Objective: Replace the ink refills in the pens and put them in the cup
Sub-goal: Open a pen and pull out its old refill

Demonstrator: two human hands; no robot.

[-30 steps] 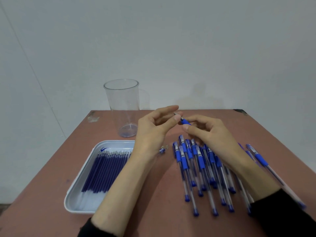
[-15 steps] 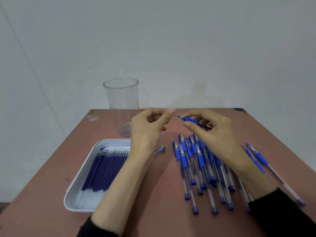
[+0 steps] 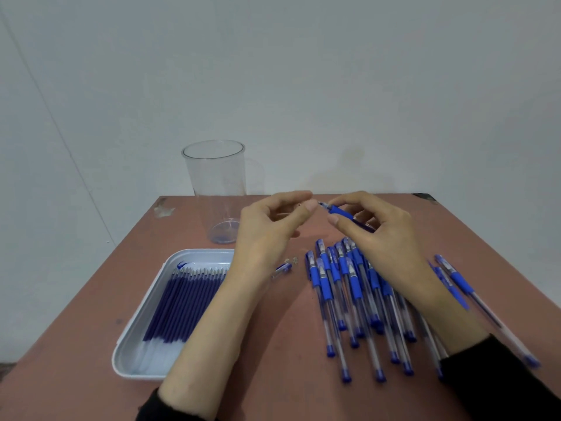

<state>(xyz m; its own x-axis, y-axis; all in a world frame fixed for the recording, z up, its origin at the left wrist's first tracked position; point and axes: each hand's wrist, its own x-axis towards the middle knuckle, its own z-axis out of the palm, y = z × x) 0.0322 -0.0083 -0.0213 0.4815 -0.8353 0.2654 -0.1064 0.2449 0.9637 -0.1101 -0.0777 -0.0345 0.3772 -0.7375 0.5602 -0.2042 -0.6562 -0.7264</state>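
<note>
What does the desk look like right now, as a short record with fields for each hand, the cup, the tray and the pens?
right hand: holds one pen above the table
left hand: raised, fingertips by that pen's tip; pinch unclear
cup: clear, upright, empty
tray: white, holds a row of refills
loose pens: piled on the table under the right hand
small loose part: between tray and pile

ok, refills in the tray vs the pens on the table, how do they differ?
The refills lie in one tidy parallel row inside the white tray; the pens sprawl in a loose, overlapping pile straight on the table. The refills are thin, dark blue tubes; the pens are thicker, with clear barrels and blue rubber sleeves. Both lie flat with tips pointing away from the person.
</note>
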